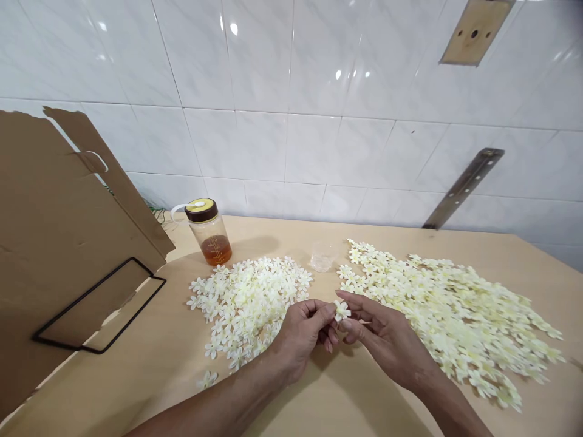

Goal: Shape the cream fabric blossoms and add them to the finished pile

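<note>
One small cream-white artificial flower point(341, 311) is held up between my hands, just above the table. My left hand point(303, 334) pinches its left side between thumb and fingers. From the right, my right hand point(387, 337) closes on the same flower, its thumb at the lower edge and its curled fingers partly hidden behind; the index finger reaches out above the petals. A loose heap of white artificial flowers point(252, 297) lies beside my left hand. To the right spreads a wider pile of pale yellow-green artificial flowers point(455, 315), close to my right hand.
A small clear plastic container point(322, 257) stands between the piles. Behind the left heap is a bottle point(209, 233) with amber liquid. A cardboard sheet point(77, 243) and black wire frame point(100, 306) stand at left. A tiled wall point(273, 145) with a metal bracket point(464, 188) borders the table.
</note>
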The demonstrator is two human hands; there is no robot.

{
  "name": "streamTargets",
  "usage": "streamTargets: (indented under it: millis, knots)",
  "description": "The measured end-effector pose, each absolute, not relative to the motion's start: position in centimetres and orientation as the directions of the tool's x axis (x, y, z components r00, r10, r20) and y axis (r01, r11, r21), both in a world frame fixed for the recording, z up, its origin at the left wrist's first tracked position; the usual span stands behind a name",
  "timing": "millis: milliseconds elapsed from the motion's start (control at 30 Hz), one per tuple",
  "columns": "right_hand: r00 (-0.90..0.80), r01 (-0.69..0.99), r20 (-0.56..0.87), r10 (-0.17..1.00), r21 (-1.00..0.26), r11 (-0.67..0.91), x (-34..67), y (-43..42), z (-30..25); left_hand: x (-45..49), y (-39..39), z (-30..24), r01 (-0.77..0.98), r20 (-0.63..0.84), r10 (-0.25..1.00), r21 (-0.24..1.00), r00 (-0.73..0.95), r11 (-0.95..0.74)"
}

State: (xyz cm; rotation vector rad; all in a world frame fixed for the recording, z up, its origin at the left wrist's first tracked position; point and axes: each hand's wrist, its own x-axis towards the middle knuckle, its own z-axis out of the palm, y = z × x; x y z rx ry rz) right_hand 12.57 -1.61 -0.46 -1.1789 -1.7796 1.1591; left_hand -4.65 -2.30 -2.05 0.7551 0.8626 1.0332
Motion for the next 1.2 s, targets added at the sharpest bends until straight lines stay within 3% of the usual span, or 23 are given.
streamTargets:
  millis: [167,367,600,800,933,1200]
  knots:
    - [-0.423,0.348,0.012,0.906,-0.921,0.175,13.9,-1.3,-0.3,-4.6,-2.5,-2.0,-0.299,-0.276,0.909,0.88,0.312,0.37]
    - [-0.386,0.395,-0.035,0.922,-0.909,0.131,14.3,-1.4,0.4,-4.4,-2.9,-1.8,-0.343,-0.304,0.884,0.837,0.355,0.426]
    - [-0.319,0.545,0.131,0.939,-0.785,0.295,12.9,-2.0,0.8,-4.5,-2.7,-1.9,-0.367,-0.323,0.88,0.817,0.349,0.445]
    - [-0.275,0.546,0.235,0.932,-0.76,0.353,12.8,-1.4,-0.6,-4.4,-2.8,-2.1,-0.454,-0.239,0.917,0.81,0.32,0.37]
    - [-0.339,0.574,0.249,0.907,-0.709,0.409,12.8,-1.3,-0.8,-4.2,-2.9,-2.5,-0.4,-0.257,0.924,0.844,0.282,0.357]
    - [-0.423,0.614,0.45,0.787,-0.496,0.614,12.7,-1.5,-0.4,-4.1,-2.8,-2.1,-0.266,-0.25,0.945,0.915,0.212,0.302]
